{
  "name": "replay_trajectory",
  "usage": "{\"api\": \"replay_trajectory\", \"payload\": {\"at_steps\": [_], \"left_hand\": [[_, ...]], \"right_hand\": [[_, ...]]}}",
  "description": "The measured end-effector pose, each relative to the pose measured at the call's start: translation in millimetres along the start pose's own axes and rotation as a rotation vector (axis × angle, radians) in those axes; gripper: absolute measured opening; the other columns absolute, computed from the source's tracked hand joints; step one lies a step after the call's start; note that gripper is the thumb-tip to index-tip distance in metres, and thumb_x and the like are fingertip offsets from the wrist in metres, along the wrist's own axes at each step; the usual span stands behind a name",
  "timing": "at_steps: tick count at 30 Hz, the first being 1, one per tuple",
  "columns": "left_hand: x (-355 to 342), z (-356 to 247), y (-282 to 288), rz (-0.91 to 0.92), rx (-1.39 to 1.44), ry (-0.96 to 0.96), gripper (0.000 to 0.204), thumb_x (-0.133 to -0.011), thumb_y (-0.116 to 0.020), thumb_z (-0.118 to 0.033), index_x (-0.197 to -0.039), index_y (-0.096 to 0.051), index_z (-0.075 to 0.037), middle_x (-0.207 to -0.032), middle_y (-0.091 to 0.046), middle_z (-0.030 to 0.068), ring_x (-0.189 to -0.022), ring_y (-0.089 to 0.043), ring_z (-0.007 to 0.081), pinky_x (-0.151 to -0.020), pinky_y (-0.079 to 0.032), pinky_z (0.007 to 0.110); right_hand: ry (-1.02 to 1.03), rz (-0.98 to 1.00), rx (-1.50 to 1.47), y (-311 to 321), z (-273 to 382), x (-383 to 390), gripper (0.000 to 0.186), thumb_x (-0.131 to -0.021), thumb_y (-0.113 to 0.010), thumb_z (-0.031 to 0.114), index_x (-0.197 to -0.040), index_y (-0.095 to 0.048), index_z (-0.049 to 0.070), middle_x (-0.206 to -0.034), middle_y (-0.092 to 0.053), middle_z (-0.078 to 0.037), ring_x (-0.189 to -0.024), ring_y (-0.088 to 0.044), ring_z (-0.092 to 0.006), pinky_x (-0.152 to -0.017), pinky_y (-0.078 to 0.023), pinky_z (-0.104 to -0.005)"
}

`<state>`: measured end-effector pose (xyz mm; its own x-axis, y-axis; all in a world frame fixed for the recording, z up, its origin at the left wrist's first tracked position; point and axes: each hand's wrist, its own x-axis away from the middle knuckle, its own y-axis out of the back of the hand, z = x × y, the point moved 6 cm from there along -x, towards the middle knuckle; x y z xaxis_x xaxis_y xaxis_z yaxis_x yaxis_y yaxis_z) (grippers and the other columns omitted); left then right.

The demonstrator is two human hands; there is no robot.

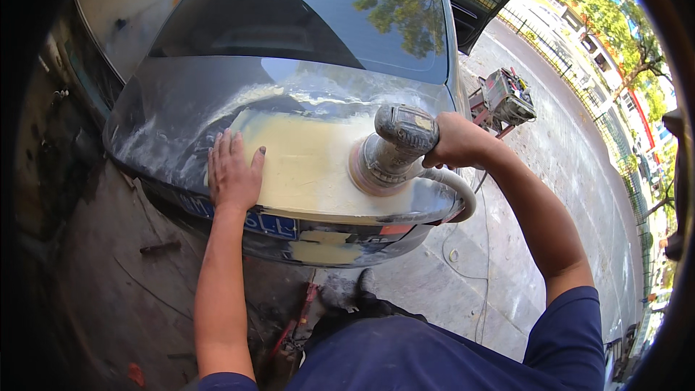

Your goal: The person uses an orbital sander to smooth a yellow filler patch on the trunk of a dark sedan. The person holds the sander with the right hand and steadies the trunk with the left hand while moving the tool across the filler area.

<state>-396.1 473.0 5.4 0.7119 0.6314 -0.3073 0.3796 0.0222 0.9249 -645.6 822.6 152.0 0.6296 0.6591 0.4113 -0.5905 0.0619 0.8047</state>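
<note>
My right hand (457,142) is wrapped round the grip of a dusty grey power sander (394,146). The sander's round pad rests on the right part of a pale yellow filler patch (293,156) that covers the trunk lid. A grey hose (457,187) curves from the sander past the car's rear edge. My left hand (235,170) lies flat on the left edge of the patch, fingers stretched out and holding nothing. Around the patch the dark grey car (170,127) is scuffed and streaked with white dust. More filler (326,247) shows below, beside the blue licence plate (271,224).
A dusty machine on a red stand (507,98) is to the car's right, near an open car door (474,11). Cables (483,268) run across the concrete floor. A red metal bar (293,322) lies by my feet. A wall (130,7) stands at the far left.
</note>
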Motion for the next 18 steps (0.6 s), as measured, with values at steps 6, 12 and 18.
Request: {"api": "replay_trajectory", "payload": {"at_steps": [6, 12, 18], "left_hand": [[-0.6, -0.5, 1.7, 0.004, -0.004, -0.017, 0.075, -0.116, -0.063, -0.055, -0.171, -0.056, -0.005, -0.184, -0.047, 0.0211, -0.176, -0.035, 0.0380, -0.147, -0.023, 0.053], [-1.3, -0.9, 1.6, 0.003, 0.013, -0.004, 0.075, -0.116, -0.063, -0.055, -0.171, -0.056, -0.005, -0.184, -0.048, 0.0211, -0.176, -0.036, 0.0380, -0.147, -0.023, 0.053], [-0.3, -1.1, 2.0, 0.002, 0.005, -0.009, 0.075, -0.116, -0.063, -0.055, -0.171, -0.057, -0.005, -0.184, -0.047, 0.0207, -0.176, -0.035, 0.0378, -0.147, -0.022, 0.052]], "right_hand": [[-0.096, -0.134, -0.078, 18.9, 6.6, -35.7, 0.022, -0.081, -0.092, 0.013, -0.090, -0.082, -0.005, -0.075, -0.077, -0.009, -0.058, -0.072, -0.0193, -0.054, -0.058, -0.0348], [-0.086, -0.080, -0.068, 6.7, -9.5, -3.6, 0.025, -0.082, -0.093, 0.015, -0.085, -0.083, -0.007, -0.075, -0.079, -0.013, -0.060, -0.074, -0.0232, -0.058, -0.061, -0.0368], [-0.118, -0.134, -0.071, 12.9, -9.0, -16.7, 0.024, -0.081, -0.093, 0.015, -0.088, -0.082, -0.005, -0.075, -0.078, -0.009, -0.059, -0.073, -0.0202, -0.057, -0.060, -0.0360]]}}
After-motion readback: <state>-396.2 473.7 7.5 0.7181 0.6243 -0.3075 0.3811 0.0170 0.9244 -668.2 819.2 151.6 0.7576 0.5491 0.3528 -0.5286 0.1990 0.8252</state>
